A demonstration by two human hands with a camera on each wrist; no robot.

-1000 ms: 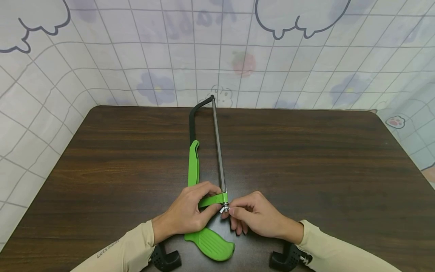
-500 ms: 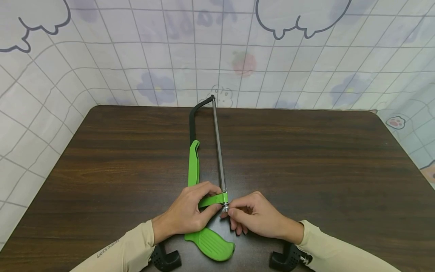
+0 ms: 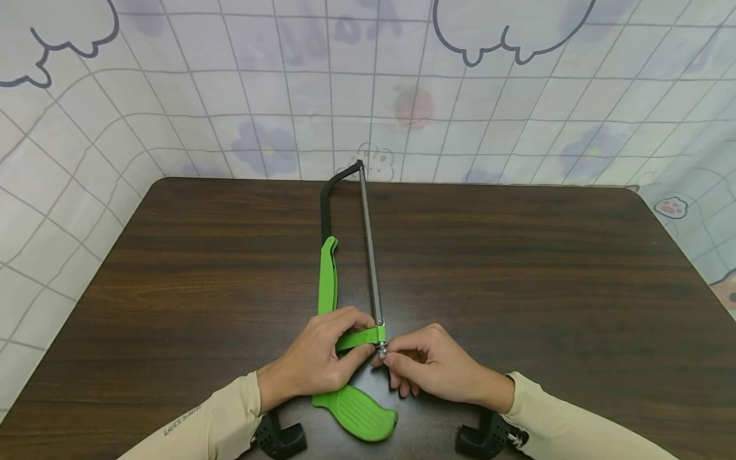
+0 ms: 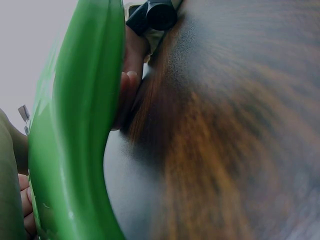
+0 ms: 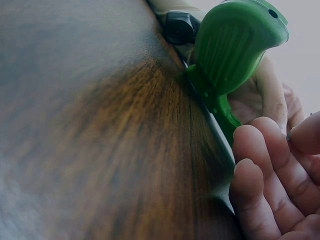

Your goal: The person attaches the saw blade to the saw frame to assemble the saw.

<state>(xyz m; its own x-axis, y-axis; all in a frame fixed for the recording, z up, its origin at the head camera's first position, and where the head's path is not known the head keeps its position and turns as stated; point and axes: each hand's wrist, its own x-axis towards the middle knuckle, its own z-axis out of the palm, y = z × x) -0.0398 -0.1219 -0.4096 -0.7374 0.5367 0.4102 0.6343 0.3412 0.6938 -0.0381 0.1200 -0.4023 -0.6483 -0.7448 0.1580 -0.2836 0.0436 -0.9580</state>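
With 12 o'clock at the far edge of the table (image 3: 546,275), the saw (image 3: 328,275) is on the table's middle, handle (image 3: 358,414) toward 6 o'clock and blade (image 3: 370,255) running toward 12. The back of the frame (image 3: 325,211) lies on the blade's 9 o'clock side; in the head view its bent black tip overlaps the far edge. The left hand (image 3: 316,359) grips the green bracket (image 3: 362,337) at the blade's near end, thumb and fingers curled about it. The right hand (image 3: 434,367), at the bracket's 4 o'clock, is narrow: thumb and index finger pinch the metal nut (image 3: 382,351) on the bracket's 6 o'clock side. Cream sleeves (image 3: 215,415) cover both forearms. A grid-patterned cloth (image 3: 489,96) stands beyond the table at 12 o'clock.
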